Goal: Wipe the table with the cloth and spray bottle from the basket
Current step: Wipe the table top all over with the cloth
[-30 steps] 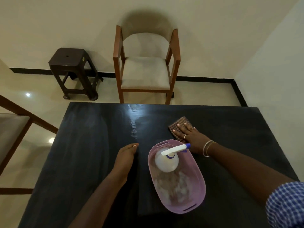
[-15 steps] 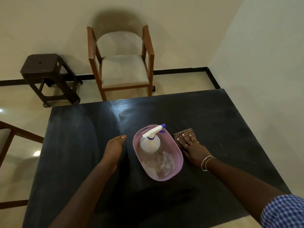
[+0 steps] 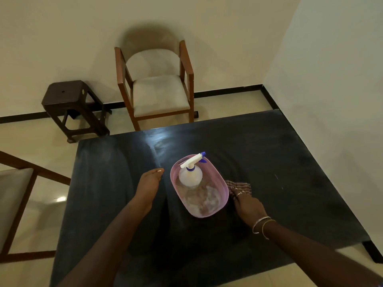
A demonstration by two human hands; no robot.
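Pressing down on the checked cloth point(image 3: 240, 185), the right hand point(image 3: 247, 206) has its fingers laid out flat on top, not curled round it; ring on one finger, bangles point(image 3: 262, 224) at the wrist. Cloth lies on the tabletop just right of the pink oval basket point(image 3: 207, 216); touching the rim or a hair off, can't tell. Spray bottle point(image 3: 190, 176) stands upright in the basket's far end, white with a blue nozzle tip poking past the far rim toward the right. Near half of the basket shows a pale blur, unidentifiable. Left hand point(image 3: 149, 185) rests on the table just left of the basket, fingers straight and together, gripping nothing. Table point(image 3: 279, 162) is dark, near-black, slightly glossy: bright glare patch point(image 3: 163, 135) near the far edge, hazy streaks across the left half, a couple of small pale marks point(image 3: 275, 177) on the right half. Its right side runs close to the right wall point(image 3: 331, 79). Room: cream walls, black skirting point(image 3: 228, 91), glossy cream floor point(image 3: 41, 141) with a light reflection. Wooden armchair point(image 3: 160, 96) with beige seat against the far wall, just beyond the table's far edge. Dark brown stool point(image 3: 66, 94) left of it. Second chair point(image 3: 18, 195), wood frame and pale seat, at the table's left side, partly out of view.
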